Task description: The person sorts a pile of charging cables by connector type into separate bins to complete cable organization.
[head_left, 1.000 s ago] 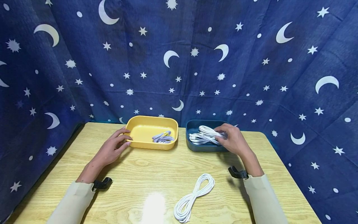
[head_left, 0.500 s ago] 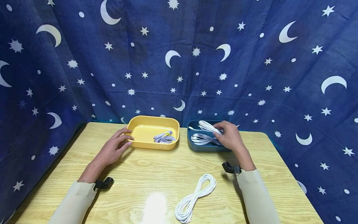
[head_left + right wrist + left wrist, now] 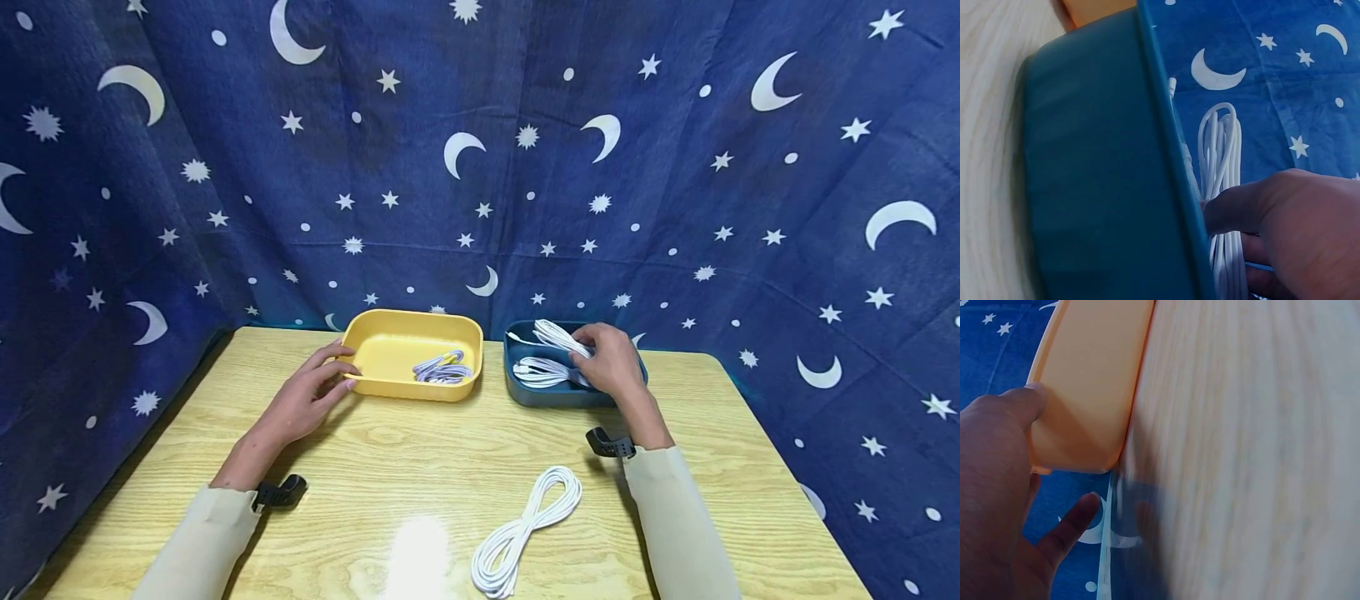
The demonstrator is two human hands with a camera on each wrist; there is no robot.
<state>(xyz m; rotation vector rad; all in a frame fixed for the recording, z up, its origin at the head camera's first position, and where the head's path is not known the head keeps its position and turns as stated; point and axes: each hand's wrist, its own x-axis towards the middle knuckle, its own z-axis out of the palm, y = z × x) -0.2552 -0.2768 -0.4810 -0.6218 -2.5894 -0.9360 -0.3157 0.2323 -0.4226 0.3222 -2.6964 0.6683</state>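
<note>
My left hand [image 3: 303, 400] holds the left end of a yellow box [image 3: 412, 389], with its thumb at the front rim and fingertips over the end. A bundle of purplish cable [image 3: 442, 368] with a yellow tie lies in that box's right part. My right hand [image 3: 613, 360] pinches a coiled white cable [image 3: 1222, 150] between thumb and fingers over a dark blue box [image 3: 1097, 156]. One end of this cable, with a small plug [image 3: 513, 336], trails to the left. Below it, another white cable bundle [image 3: 542, 373] lies inside the blue box.
A longer white cable [image 3: 525, 529], looped in a figure eight, lies on the wooden table [image 3: 360, 500] between my forearms. Close behind both boxes hangs a dark blue curtain [image 3: 405, 167] with moons and stars.
My right hand has raised the white cable off the other bundle and shifted it slightly back, while the forearm swung left. The left hand stays at the yellow box.
</note>
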